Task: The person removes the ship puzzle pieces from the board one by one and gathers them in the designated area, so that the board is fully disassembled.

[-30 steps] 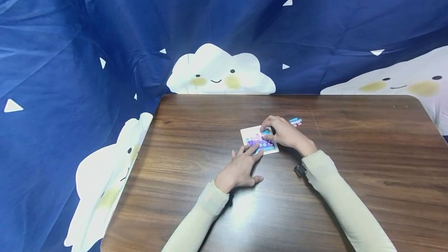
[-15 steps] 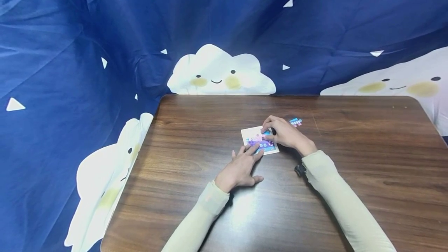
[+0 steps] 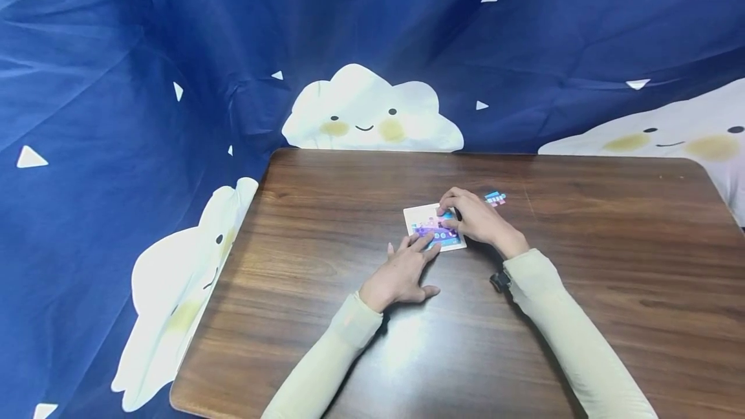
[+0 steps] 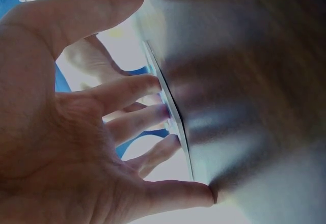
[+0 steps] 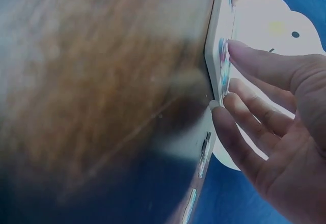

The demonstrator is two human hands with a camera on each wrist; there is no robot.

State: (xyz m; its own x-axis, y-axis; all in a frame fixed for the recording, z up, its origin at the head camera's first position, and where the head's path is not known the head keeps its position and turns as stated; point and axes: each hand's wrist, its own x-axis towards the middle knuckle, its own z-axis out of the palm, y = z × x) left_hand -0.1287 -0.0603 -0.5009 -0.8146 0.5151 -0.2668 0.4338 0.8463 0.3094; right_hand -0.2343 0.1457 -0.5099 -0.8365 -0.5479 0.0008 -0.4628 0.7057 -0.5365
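A white square puzzle board [image 3: 416, 214] lies on the table, its near part covered by a purple, pink and blue jigsaw picture [image 3: 445, 235]. Across the board's near edge rests my left hand [image 3: 398, 275], fingers spread and fairly straight, fingertips on the picture. My right hand [image 3: 476, 218] bends over the board's right side, thumb and fingers pinching a small colourful puzzle piece [image 5: 224, 63] against it. The right wrist view catches that piece edge-on beside the thumb; its outline is partly hidden. One right fingertip touches the board's corner.
Loose blue and pink puzzle pieces [image 3: 495, 198] lie on the wooden table [image 3: 302, 225] just beyond my right hand. A blue curtain [image 3: 233, 31] with white clouds hangs behind the table's far and left edges.
The head view has shifted slightly. Both hands keep nearly the same places on the board, and the loose pieces have not moved.
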